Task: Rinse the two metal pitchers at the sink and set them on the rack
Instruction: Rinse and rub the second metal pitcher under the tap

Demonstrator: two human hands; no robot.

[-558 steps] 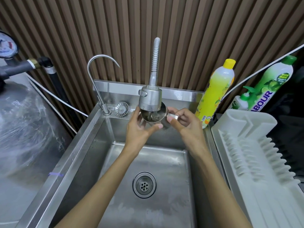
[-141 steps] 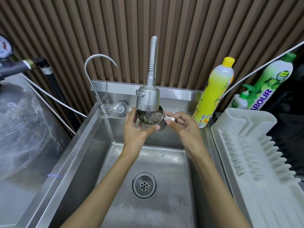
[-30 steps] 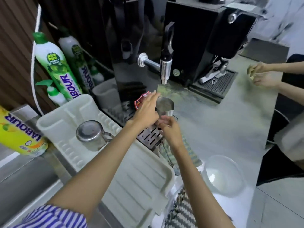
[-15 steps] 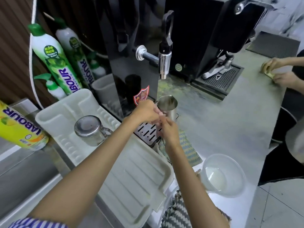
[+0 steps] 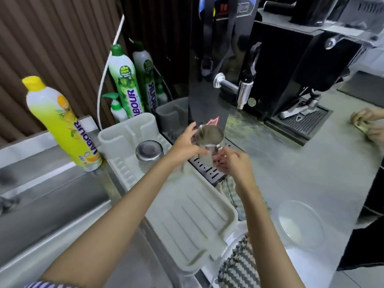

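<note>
One metal pitcher (image 5: 149,152) stands upside down at the far end of the white drying rack (image 5: 187,215). A second metal pitcher (image 5: 208,140), upright with white liquid in its bottom, is lifted above the perforated drip tray (image 5: 204,170) to the right of the rack. My left hand (image 5: 187,144) grips its rim and side. My right hand (image 5: 232,163) holds it by the handle. The sink (image 5: 52,204) lies at the lower left, partly out of view.
A yellow soap bottle (image 5: 62,123) and green bottles (image 5: 124,82) stand behind the rack. A black machine with a steam tap (image 5: 243,90) is right behind the pitcher. A clear plastic bowl (image 5: 299,223) and striped cloths (image 5: 239,265) lie on the counter. Another person's hands (image 5: 367,123) are at far right.
The first pitcher went from under the faucet to the rack, upside down. In the last second both hands lifted the second pitcher off the drip tray and toward me.
</note>
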